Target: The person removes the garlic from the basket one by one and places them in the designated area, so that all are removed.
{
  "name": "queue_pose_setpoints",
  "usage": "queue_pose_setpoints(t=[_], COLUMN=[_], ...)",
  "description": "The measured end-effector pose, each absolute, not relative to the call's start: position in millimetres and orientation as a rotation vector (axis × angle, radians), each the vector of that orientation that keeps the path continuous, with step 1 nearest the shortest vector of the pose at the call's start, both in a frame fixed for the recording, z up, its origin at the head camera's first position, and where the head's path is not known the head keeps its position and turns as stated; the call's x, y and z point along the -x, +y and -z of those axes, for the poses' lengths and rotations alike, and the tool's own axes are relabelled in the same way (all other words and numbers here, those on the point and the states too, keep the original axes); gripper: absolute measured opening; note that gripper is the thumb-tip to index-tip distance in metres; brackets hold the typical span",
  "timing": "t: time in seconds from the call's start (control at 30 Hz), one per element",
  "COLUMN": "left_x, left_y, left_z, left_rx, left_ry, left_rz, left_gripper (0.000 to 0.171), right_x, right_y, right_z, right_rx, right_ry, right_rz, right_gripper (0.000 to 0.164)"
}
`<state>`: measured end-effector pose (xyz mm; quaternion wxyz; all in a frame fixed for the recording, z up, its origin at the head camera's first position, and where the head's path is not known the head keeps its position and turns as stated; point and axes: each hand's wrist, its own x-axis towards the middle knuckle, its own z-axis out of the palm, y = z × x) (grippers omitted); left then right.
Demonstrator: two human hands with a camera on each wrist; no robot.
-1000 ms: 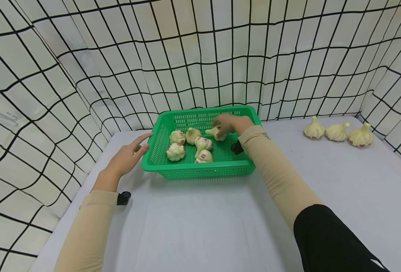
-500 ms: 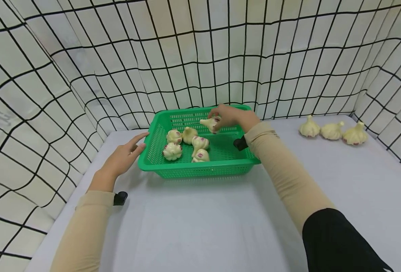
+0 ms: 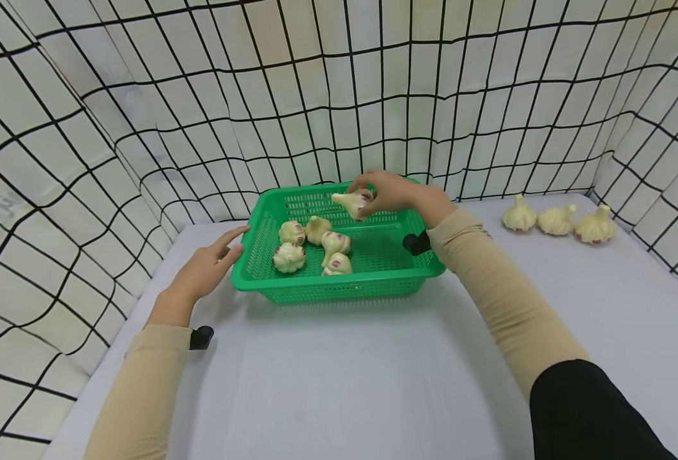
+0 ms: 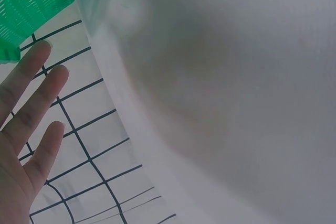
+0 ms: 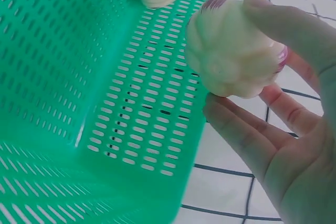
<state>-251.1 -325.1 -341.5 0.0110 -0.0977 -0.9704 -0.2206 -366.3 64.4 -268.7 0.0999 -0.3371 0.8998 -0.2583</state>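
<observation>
My right hand (image 3: 389, 190) pinches a garlic bulb (image 3: 351, 203) between thumb and fingers, held up over the back of a green plastic basket (image 3: 339, 281). In the right wrist view the same bulb (image 5: 233, 51) shows its rounded underside with purple patches. Several other garlic bulbs (image 3: 289, 257) lie in the left half of the basket. At the basket's left end, my left hand (image 3: 203, 271) has its fingers extended, the tips at the rim. Loosely spread fingers (image 4: 50, 87) appear in the left wrist view, near the basket's corner.
Three paler garlic bulbs (image 3: 556, 220) stand in a row on the white table (image 3: 339, 377), at the back right. Behind and along both sides rises a white wall covered with black netting (image 3: 350, 96).
My right hand has lifted the garlic bulb off the basket's floor, up to about rim height. The left hand stays by the basket's left rim. The whole view has shifted slightly.
</observation>
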Motion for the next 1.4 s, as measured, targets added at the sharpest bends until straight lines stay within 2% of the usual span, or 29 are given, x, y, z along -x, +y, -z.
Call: queue_pose_setpoints(t=[0.2,0.47,0.67,1.4], left_x=[249,250,253,252], left_y=[-326,-328,-327,-326], left_z=[342,340,338,343], left_rx=[0.292,0.302,0.311,0.317], left_ry=[-3.028,-3.019,-3.017,-3.022], left_rz=[0.701,0.701,0.688,0.696], left_gripper=[0.066,0.065,0.065,0.065], right_x=[357,340,334,307], right_y=[71,84,99,154], right_z=[262,257,260,278], right_rx=[1.077,1.043,1.068,1.034], right_ry=[2.637,2.546,2.527,2.569], right_rz=[0.842,1.133,1.257,1.540], right_gripper=[0.056,0.053,0.049,0.053])
